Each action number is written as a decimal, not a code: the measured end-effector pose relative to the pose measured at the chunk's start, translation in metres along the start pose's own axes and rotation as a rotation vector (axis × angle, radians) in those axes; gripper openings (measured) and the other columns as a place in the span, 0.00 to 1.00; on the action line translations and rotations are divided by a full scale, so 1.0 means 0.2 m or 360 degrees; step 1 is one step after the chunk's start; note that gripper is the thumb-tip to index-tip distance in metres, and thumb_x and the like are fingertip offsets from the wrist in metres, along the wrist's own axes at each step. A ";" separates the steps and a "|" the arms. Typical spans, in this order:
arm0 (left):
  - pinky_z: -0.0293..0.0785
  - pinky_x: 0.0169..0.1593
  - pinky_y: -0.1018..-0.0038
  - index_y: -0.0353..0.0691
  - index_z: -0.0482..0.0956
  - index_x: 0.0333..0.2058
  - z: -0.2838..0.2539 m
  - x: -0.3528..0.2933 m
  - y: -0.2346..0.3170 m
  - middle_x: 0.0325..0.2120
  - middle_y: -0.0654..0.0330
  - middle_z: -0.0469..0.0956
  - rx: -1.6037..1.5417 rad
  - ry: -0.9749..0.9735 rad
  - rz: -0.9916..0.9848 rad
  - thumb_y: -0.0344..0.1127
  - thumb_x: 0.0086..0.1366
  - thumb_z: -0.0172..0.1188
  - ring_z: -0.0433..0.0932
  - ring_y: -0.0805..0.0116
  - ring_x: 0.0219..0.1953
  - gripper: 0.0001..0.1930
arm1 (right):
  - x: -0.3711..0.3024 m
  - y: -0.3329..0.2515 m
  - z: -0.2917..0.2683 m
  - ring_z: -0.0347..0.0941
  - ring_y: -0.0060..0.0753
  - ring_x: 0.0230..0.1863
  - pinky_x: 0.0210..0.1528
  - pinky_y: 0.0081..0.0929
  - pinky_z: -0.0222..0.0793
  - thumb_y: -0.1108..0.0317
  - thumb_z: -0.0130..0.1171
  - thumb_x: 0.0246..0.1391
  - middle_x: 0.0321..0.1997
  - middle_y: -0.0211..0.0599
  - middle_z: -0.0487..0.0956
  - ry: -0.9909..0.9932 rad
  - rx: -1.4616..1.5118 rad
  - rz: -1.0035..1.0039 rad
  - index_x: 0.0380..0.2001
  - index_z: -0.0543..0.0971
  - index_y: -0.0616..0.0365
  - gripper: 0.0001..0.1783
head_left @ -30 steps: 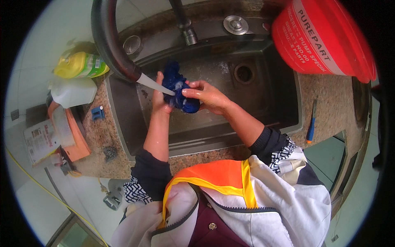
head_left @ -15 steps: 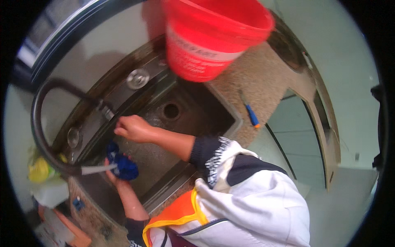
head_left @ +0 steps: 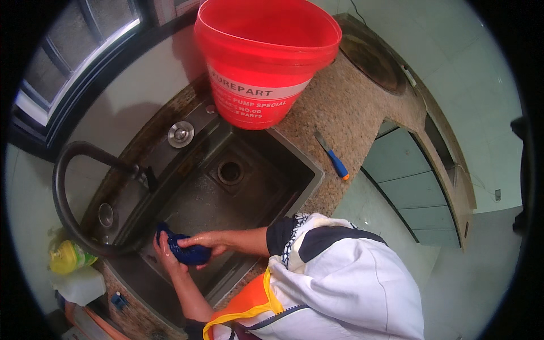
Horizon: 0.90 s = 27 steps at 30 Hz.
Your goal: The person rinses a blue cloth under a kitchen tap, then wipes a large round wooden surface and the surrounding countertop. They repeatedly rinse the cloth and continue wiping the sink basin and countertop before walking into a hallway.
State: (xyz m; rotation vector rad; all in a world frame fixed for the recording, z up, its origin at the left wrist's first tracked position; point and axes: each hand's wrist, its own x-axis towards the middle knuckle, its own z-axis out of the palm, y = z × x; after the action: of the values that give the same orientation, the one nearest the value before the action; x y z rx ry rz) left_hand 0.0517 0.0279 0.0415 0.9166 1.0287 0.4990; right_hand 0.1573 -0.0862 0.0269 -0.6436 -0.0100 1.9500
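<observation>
A white jacket (head_left: 368,283) is being worn here, crossed by a dark panel (head_left: 334,243); the right sleeve is finished with a dark ribbed cuff (head_left: 277,239), backed by a black-and-white patterned band (head_left: 292,235)! The front is brightened by an orange panel (head_left: 243,305), edged in yellow trim (head_left: 274,292), and a dark-toothed zip (head_left: 277,317) is shown below, with maroon cloth (head_left: 245,335) glimpsed underneath.

Speckled brown countertop (head_left: 354,107) with red bucket (head_left: 255,76), blue-handled blade (head_left: 338,165), white jug (head_left: 82,286), yellow bottle (head_left: 66,258)
</observation>
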 end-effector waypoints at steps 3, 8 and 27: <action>0.69 0.50 0.69 0.41 0.68 0.54 -0.09 0.03 -0.02 0.47 0.57 0.72 0.0111 -0.0196 -0.0006 0.58 0.62 0.52 0.72 0.63 0.46 0.30 | -0.01 0.10 0.03 0.73 0.35 0.43 0.35 0.27 0.74 0.48 0.66 0.46 0.50 0.41 0.71 -0.0055 0.0180 0.0099 0.54 0.65 0.52 0.37; 0.65 0.57 0.65 0.44 0.61 0.60 -0.24 0.11 -0.13 0.54 0.55 0.68 -0.0789 -0.1269 -0.0351 0.65 0.64 0.42 0.69 0.63 0.52 0.36 | -0.06 0.07 0.18 0.71 0.37 0.44 0.34 0.22 0.72 0.57 0.66 0.45 0.49 0.41 0.70 -0.0161 0.1088 0.0191 0.55 0.63 0.51 0.35; 0.75 0.39 0.69 0.49 0.69 0.44 -0.01 -0.15 0.16 0.31 0.56 0.75 -0.0424 -0.0722 -0.0191 0.36 0.55 0.62 0.75 0.62 0.35 0.18 | -0.24 -0.01 0.31 0.71 0.30 0.34 0.29 0.21 0.72 0.53 0.69 0.42 0.36 0.40 0.73 -0.0047 -0.0163 0.0030 0.46 0.69 0.59 0.32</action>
State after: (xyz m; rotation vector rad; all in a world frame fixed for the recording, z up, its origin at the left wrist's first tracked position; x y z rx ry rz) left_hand 0.0372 0.0239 0.0835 0.6824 0.5831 0.2980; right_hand 0.1475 -0.1084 0.1021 -0.6842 -0.1231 1.9870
